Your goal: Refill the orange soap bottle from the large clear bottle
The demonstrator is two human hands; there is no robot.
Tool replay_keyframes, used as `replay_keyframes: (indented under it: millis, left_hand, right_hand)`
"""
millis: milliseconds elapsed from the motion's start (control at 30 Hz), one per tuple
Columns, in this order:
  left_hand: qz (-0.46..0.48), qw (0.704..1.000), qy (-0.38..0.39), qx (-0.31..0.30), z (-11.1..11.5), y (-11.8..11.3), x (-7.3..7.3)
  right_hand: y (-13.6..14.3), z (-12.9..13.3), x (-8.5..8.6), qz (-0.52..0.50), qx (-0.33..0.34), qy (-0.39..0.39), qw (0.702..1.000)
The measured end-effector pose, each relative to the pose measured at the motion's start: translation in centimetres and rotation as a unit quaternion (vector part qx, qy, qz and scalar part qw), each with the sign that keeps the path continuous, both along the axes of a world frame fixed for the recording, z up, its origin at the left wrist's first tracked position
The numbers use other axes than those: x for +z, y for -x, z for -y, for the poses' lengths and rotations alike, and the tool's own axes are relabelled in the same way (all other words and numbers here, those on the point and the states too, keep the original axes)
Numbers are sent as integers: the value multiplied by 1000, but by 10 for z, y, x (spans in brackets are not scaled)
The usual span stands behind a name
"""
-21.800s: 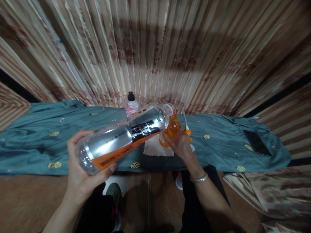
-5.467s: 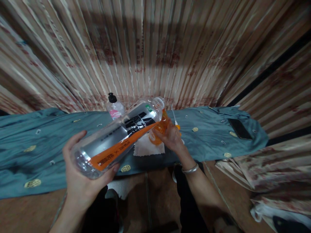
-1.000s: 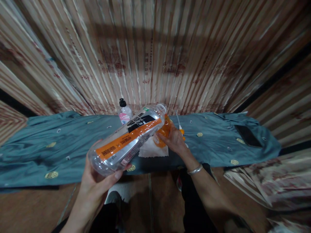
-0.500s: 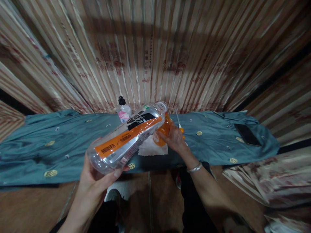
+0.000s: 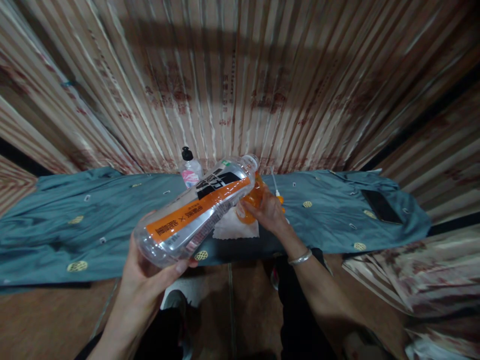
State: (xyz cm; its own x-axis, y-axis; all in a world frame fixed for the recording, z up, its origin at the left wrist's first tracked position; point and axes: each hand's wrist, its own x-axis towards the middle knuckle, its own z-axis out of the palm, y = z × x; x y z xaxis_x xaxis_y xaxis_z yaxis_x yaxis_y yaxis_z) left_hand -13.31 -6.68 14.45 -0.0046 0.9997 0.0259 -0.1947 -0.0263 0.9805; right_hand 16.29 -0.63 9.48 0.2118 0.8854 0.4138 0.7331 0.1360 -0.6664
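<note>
My left hand (image 5: 150, 280) is wrapped round the base of a large clear plastic bottle (image 5: 198, 210) with an orange, black and silver label. The bottle is tilted, its uncapped-looking mouth pointing up and to the right. Just behind that mouth, my right hand (image 5: 268, 207) grips a smaller orange see-through bottle (image 5: 249, 210), partly hidden by the clear one. Whether liquid passes between them I cannot tell. Under the orange bottle lies a white tissue (image 5: 234, 230). A pump top (image 5: 277, 190) with a thin tube and an orange collar lies just right of my right hand.
A small clear bottle (image 5: 191, 175) with a black cap and pink label stands behind the large bottle. A dark phone (image 5: 381, 206) lies at the right on the blue-green cloth (image 5: 123, 215). A striped curtain (image 5: 240, 75) hangs behind.
Nearly nothing differs. Both hands keep hold of their bottles in almost the same pose, with only a slight shift of the whole view.
</note>
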Motion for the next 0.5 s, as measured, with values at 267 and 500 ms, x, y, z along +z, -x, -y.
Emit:
replay_keyframes:
  millis: [267, 500]
  left_hand:
    - [-12, 1000, 4, -4, 2, 1, -2]
    - [-9, 1000, 4, -6, 1, 2, -2]
  right_hand:
    - [2, 1, 5, -19, 1, 7, 1000]
    - [1, 1, 4, -25, 7, 14, 1000]
